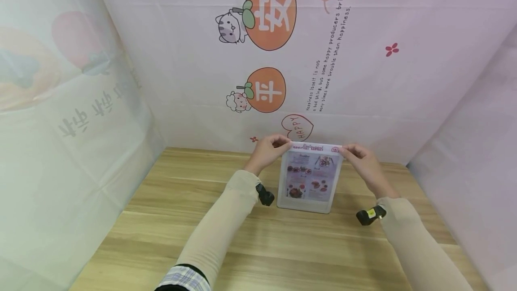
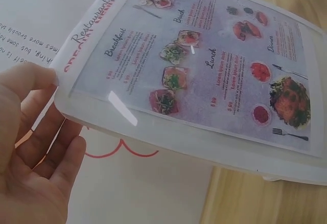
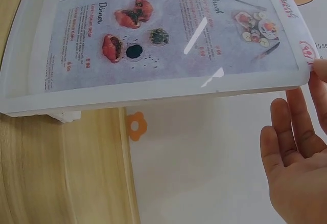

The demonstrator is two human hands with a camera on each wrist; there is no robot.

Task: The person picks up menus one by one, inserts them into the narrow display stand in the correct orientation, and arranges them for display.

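A restaurant menu in a white frame (image 1: 308, 178) stands tilted on the table in the head view, its printed side towards me. My left hand (image 1: 266, 152) pinches its top left corner, and my right hand (image 1: 365, 165) pinches the top right one. Seen from the left wrist, the thumb lies on the frame's front beside the word Restaurant, with the other fingers of the left hand (image 2: 41, 137) loosely bent at the edge. From the right wrist, the right hand (image 3: 299, 168) has its thumb near a small round red logo. A small white piece (image 3: 65, 116) juts out behind the lower edge.
A wood-grain table (image 1: 194, 219) lies under both arms. Behind it rises a white printed cloth (image 1: 194, 57) with orange fruit drawings and lettering. More cloth walls, a left one (image 1: 60, 169) and a right one (image 1: 476, 147), flank the table.
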